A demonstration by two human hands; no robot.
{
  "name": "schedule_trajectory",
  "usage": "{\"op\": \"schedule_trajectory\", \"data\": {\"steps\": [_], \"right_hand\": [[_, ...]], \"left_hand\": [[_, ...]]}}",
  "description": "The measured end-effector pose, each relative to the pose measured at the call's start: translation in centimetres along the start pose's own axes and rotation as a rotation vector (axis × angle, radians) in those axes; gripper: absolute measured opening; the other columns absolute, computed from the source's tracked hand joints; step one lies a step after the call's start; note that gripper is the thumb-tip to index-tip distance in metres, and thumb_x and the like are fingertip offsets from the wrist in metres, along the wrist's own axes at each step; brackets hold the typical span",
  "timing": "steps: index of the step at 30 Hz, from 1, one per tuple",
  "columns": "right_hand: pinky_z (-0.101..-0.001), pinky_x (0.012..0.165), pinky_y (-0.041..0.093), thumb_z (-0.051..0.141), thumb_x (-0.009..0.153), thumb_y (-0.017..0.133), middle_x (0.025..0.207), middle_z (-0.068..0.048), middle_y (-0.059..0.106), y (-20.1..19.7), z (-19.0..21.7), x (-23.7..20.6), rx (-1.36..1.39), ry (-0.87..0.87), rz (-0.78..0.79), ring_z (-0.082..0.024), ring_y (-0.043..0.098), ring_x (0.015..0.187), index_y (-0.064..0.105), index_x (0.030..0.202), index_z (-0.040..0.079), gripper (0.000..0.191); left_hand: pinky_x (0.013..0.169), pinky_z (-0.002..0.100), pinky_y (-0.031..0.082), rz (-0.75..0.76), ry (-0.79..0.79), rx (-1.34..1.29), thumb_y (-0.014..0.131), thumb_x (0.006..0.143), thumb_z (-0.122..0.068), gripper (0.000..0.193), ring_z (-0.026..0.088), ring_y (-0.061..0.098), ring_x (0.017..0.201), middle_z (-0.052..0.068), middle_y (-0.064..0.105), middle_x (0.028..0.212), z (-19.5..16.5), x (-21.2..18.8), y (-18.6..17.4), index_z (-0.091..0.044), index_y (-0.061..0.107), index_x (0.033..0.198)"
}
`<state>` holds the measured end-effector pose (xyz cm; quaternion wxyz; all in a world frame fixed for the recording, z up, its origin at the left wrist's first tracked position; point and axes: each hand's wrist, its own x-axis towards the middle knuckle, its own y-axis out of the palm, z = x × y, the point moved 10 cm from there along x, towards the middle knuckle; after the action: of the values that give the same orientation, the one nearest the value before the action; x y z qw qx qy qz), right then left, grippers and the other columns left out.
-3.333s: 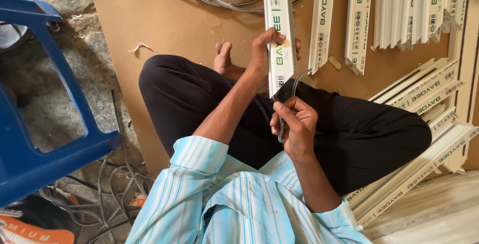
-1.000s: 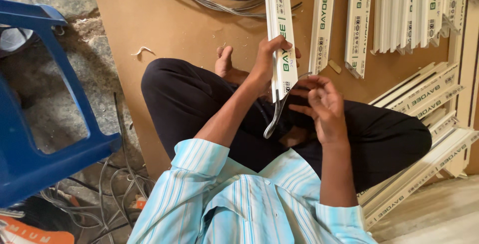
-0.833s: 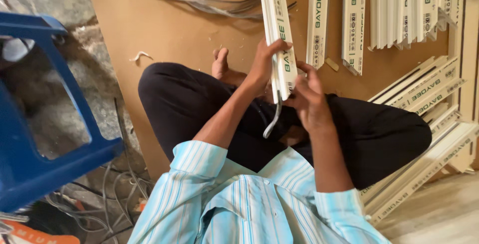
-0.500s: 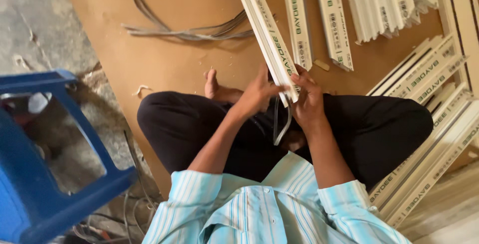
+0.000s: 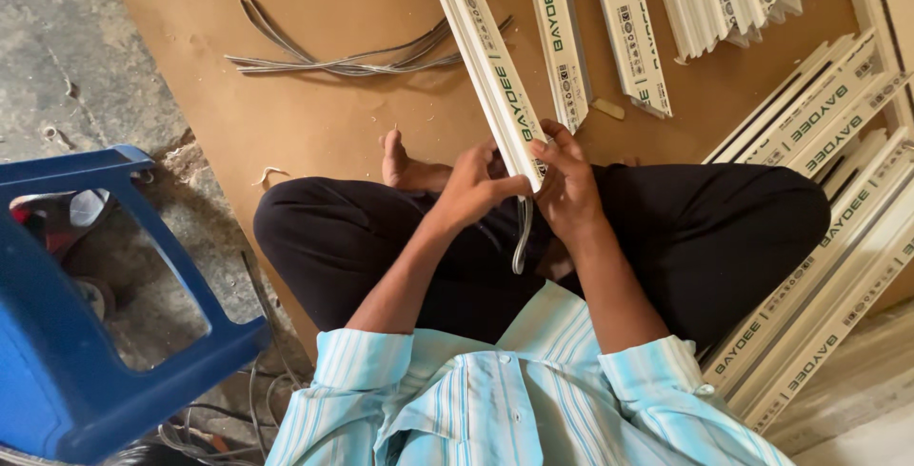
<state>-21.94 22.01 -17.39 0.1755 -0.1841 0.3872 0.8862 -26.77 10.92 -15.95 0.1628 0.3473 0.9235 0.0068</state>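
Between both sets of fingers, over the crossed legs, sits the near end of a long cream plastic profile, which slants up and away to the left. Left hand and right hand are clamped around that end. Just below the fingertips a grey rubber strip hangs loose. Beyond them, more cream profiles lie on brown board; far left stands a blue stool.

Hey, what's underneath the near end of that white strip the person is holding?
Both hands, left hand and right hand, grip the white strip above the lap. A thin grey gasket strip hangs below it over the black trousers. The strip's end face is covered by the fingers.
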Motion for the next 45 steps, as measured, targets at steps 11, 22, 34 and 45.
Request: {"op": "schedule_trajectory", "data": {"steps": [11, 22, 34, 45], "right_hand": [[-0.0319, 0.067, 0.063, 0.014, 0.089, 0.075, 0.099, -0.013, 0.069, 0.9, -0.1, 0.0, 0.072, 0.002, 0.049, -0.024, 0.074, 0.080, 0.056, 0.127, -0.003, 0.046], [-0.0318, 0.070, 0.062, 0.018, 0.090, 0.071, 0.105, -0.017, 0.071, 0.9, 0.7, -1.7, 0.069, -0.017, 0.116, -0.026, 0.075, 0.084, 0.055, 0.127, -0.004, 0.046], [-0.0326, 0.090, 0.056, 0.011, 0.092, 0.067, 0.106, -0.012, 0.068, 0.2, 0.6, -1.2, 0.048, -0.041, 0.094, -0.020, 0.068, 0.100, 0.057, 0.121, -0.002, 0.034], [-0.0357, 0.066, 0.062, 0.010, 0.090, 0.070, 0.097, -0.019, 0.071, 1.2, 0.8, -1.6, 0.000, -0.051, 0.126, -0.029, 0.075, 0.079, 0.053, 0.116, -0.002, 0.033]], "left_hand": [[0.067, 0.029, 0.061, -0.203, 0.101, -0.248, 0.069, 0.093, -0.011, 0.024, 0.015, 0.074, 0.073, 0.011, 0.078, 0.086, 0.0, 4.4, -4.2, 0.010, 0.076, 0.102], [0.065, 0.033, 0.067, -0.450, 0.052, -0.163, 0.070, 0.091, -0.013, 0.025, 0.020, 0.077, 0.076, 0.013, 0.078, 0.093, -0.5, 6.9, -7.9, 0.004, 0.074, 0.109], [0.069, 0.024, 0.049, -0.269, -0.021, -0.286, 0.072, 0.091, -0.005, 0.038, 0.014, 0.062, 0.077, 0.012, 0.073, 0.095, -1.5, -2.6, 0.2, 0.010, 0.070, 0.126], [0.067, 0.025, 0.060, -0.537, 0.034, -0.236, 0.073, 0.090, -0.016, 0.027, 0.011, 0.071, 0.070, 0.008, 0.076, 0.083, 0.0, 6.2, -8.6, 0.007, 0.078, 0.104]]}}
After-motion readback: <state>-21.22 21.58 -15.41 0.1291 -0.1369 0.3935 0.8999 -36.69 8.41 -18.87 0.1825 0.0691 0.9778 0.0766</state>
